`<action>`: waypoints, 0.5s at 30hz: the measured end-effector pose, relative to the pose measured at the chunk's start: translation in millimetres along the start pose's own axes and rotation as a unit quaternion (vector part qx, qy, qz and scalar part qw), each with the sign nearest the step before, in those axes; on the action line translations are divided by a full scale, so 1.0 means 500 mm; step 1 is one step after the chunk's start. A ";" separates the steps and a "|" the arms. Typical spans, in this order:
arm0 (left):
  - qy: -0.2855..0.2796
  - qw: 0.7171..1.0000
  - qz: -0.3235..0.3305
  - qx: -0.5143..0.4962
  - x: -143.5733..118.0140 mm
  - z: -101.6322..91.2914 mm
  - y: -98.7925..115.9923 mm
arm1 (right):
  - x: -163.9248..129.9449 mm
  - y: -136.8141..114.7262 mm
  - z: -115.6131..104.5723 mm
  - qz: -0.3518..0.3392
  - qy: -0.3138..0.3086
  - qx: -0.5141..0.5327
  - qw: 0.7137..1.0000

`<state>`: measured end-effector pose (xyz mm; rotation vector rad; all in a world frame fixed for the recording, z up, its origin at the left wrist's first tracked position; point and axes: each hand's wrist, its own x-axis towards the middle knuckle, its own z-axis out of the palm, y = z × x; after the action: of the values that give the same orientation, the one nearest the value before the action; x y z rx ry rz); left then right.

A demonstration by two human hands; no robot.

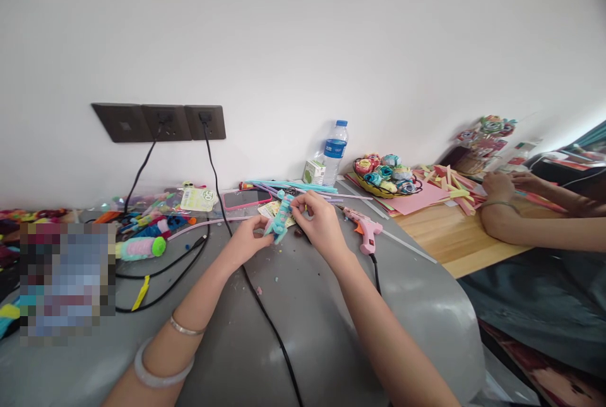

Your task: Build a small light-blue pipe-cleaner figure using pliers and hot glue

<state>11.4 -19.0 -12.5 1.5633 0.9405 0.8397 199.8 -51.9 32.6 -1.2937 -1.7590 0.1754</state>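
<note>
Both my hands hold a small turquoise fuzzy figure (pixel 281 218), which looks made of pipe cleaner, above the grey table. My left hand (pixel 250 238) pinches its lower left side. The fingers of my right hand (pixel 318 221) are closed on its upper right side. Right of my right hand lies a pink glue gun (pixel 363 228), its black cord running toward me. Behind the figure are a pink-framed phone (pixel 247 198) and several blue and purple pipe cleaners (pixel 303 187).
A water bottle (pixel 335 154) and a small green-white box (pixel 314 172) stand by the wall. A basket of paper flowers (pixel 387 175) sits to the right. Black cables (pixel 269 322) cross the grey table (pixel 312 331). At a wooden table (pixel 442 240), another person's hands (pixel 502 187) work beside paper strips.
</note>
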 end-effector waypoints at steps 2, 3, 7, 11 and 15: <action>0.000 1.000 0.008 0.004 0.001 -0.001 -0.002 | 0.000 0.001 0.000 0.000 -0.002 -0.003 1.000; 0.000 1.000 0.011 0.007 0.001 -0.001 -0.002 | 0.000 0.002 0.001 -0.001 -0.002 -0.005 1.000; -0.002 1.000 0.012 0.018 0.001 -0.002 -0.002 | 0.000 0.005 0.003 -0.015 0.005 -0.017 1.000; 0.002 1.000 0.016 0.022 0.001 -0.001 0.000 | 0.001 0.006 0.003 -0.022 0.004 -0.019 1.000; 0.000 1.000 0.002 0.018 0.001 -0.001 0.004 | -0.001 0.008 -0.002 -0.002 0.015 0.033 0.999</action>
<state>11.2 -18.6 -10.5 1.5964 0.9573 0.8302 203.4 -51.1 30.4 -1.2384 -1.7173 0.2099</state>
